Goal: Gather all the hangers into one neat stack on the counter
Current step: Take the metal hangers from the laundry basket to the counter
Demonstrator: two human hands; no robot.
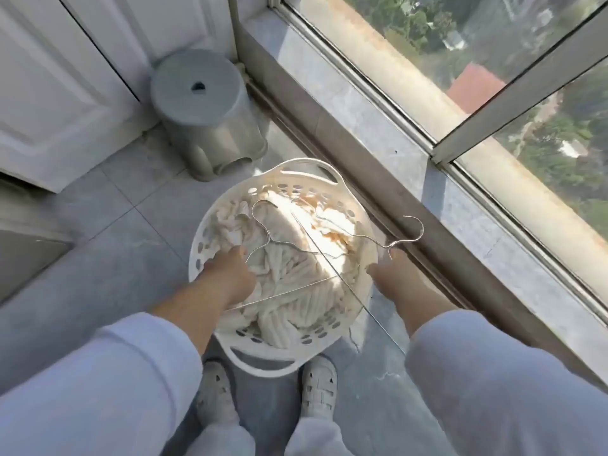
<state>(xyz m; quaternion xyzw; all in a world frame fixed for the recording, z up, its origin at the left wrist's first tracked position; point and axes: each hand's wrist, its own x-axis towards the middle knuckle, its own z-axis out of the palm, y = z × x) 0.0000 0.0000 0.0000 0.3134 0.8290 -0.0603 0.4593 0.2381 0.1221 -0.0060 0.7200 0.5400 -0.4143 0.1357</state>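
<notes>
you're standing over the white laundry basket (210, 232) on the tiled floor, a wire hanger in each hand, so both can travel together instead of dropping back onto the cream laundry (296, 274). your left hand (230, 274) is clenched on the left hanger (263, 222), its hook toward 11 o'clock over the basket. your right hand (391, 274) pinches the right hanger (404, 236) just below the hook, which points to 1 o'clock toward the window sill (378, 133). no counter shows here, so stacking isn't begun

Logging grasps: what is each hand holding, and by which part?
Each holds a wire hanger near its neck: left hand one hanger, right hand another hanger.
</notes>
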